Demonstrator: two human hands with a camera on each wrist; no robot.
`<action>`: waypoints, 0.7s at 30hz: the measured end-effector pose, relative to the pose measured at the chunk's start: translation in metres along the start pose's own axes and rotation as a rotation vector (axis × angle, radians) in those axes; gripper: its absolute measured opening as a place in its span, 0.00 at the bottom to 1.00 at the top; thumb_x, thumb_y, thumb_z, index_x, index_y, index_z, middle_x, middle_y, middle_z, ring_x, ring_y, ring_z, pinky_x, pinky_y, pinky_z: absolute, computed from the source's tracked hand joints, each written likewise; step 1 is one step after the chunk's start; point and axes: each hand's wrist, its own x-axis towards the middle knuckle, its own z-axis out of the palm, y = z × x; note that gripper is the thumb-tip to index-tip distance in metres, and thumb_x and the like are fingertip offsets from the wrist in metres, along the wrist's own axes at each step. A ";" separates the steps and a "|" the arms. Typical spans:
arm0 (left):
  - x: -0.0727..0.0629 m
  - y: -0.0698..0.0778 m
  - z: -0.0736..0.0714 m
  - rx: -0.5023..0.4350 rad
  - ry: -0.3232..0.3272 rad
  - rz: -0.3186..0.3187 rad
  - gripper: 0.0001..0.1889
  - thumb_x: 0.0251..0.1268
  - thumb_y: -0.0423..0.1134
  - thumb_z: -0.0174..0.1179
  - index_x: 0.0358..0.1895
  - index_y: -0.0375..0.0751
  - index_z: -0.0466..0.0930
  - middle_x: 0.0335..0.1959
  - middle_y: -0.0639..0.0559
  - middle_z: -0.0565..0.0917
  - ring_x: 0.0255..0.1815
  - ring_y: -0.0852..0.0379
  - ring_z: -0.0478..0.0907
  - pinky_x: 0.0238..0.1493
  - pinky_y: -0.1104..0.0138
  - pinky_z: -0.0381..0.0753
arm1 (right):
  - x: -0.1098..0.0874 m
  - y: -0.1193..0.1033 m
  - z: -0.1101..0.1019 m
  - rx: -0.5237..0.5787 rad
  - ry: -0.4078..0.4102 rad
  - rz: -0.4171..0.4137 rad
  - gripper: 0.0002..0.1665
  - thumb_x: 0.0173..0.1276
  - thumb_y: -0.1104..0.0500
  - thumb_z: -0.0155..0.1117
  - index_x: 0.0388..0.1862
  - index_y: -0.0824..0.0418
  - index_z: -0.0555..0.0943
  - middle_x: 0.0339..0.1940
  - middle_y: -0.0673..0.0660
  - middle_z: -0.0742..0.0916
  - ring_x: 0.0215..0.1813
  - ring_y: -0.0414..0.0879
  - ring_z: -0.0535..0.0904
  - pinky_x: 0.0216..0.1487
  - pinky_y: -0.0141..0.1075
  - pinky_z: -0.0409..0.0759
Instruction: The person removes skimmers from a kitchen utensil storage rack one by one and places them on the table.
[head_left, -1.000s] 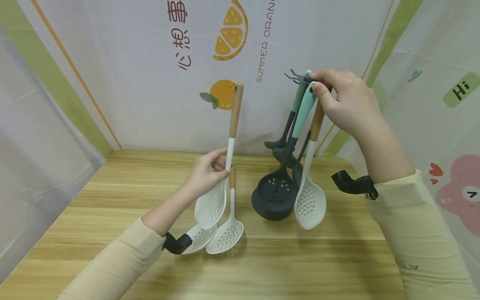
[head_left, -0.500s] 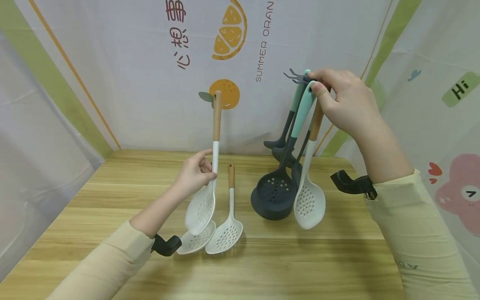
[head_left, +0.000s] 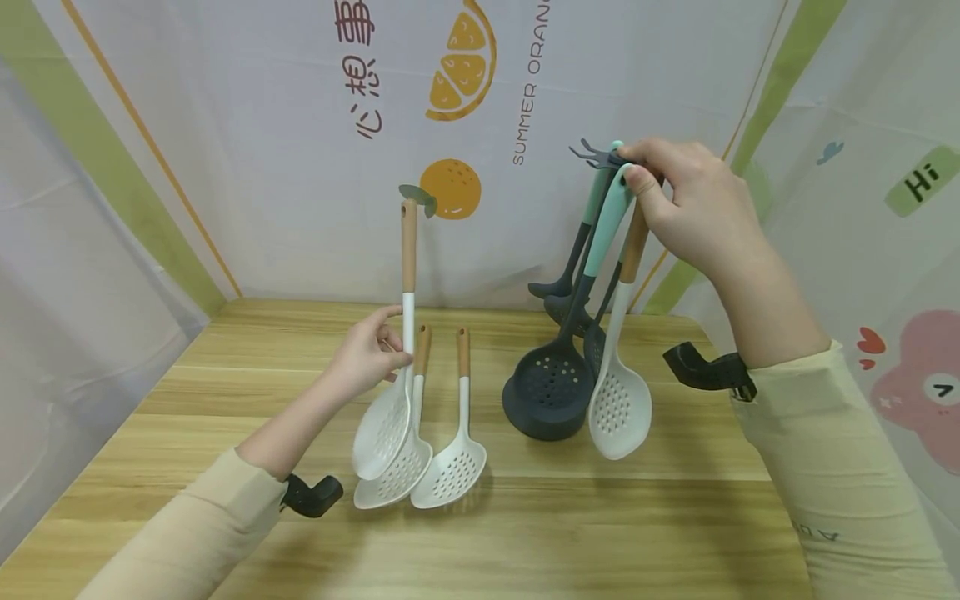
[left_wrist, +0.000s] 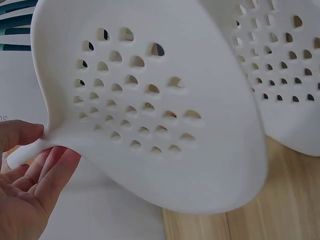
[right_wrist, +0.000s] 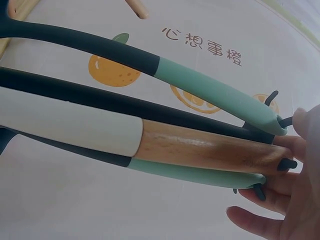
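Note:
My left hand (head_left: 367, 354) pinches the white neck of a skimmer (head_left: 381, 429), whose wooden handle points up. In the left wrist view, thumb and fingers close on the neck just behind the perforated bowl (left_wrist: 150, 175). Two more white skimmers, a left one (head_left: 401, 475) and a right one (head_left: 452, 472), lie on the table beneath and beside it. My right hand (head_left: 693, 196) grips the top of a dark utensil stand with curved hooks (head_left: 596, 156). From it hang a mint-handled dark skimmer (head_left: 555, 375), a white skimmer with a wooden handle (head_left: 621, 408) and other dark utensils.
The wooden table (head_left: 600, 533) ends at a white printed curtain (head_left: 300, 208) behind. A dark round base (head_left: 543, 429) shows below the hanging dark skimmer. Black camera mounts sit on both wrists, the right one (head_left: 705, 367) close to the hanging white skimmer.
My left hand has moved left and slightly down with its skimmer, which now overlaps the left lying skimmer and uncovers its handle. The right hand and the stand have stayed put.

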 end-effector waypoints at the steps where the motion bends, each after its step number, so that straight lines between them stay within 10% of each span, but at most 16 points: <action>1: 0.000 -0.001 -0.001 0.003 -0.001 -0.006 0.39 0.52 0.19 0.62 0.70 0.31 0.58 0.29 0.42 0.75 0.25 0.47 0.78 0.25 0.60 0.83 | 0.000 0.000 0.000 0.001 0.000 0.000 0.25 0.77 0.44 0.40 0.66 0.50 0.73 0.54 0.56 0.80 0.57 0.55 0.67 0.45 0.57 0.65; 21: -0.013 -0.026 -0.023 -0.008 -0.031 -0.122 0.39 0.55 0.21 0.59 0.71 0.28 0.52 0.29 0.40 0.77 0.26 0.51 0.80 0.30 0.56 0.83 | 0.000 0.000 0.001 0.004 0.002 0.003 0.25 0.77 0.44 0.40 0.66 0.49 0.72 0.59 0.55 0.79 0.61 0.55 0.67 0.48 0.58 0.65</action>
